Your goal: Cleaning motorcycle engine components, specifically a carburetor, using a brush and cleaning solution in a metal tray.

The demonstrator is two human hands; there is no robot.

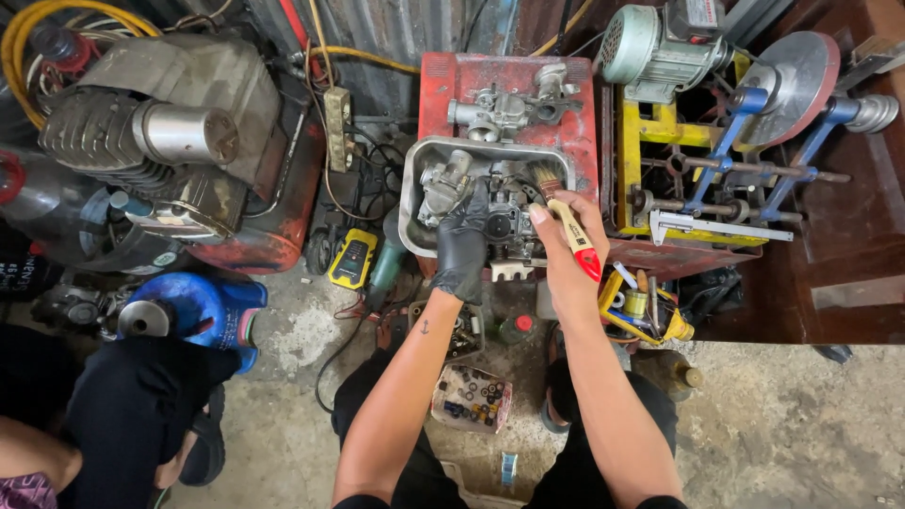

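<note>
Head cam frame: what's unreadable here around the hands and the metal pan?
- Head view: the engine part in the metal pan is partly covered by the gloved left hand; its grip points are hidden.
- Brush in the right hand: bristle tips blur against the part, contact unclear.
- Small parts in the box on the floor: too small to identify.
- Person at left: cut off by the frame edge.

carburetor (pixel 504 212) in tray (pixel 415 179); compressor (pixel 179 141) left
</note>
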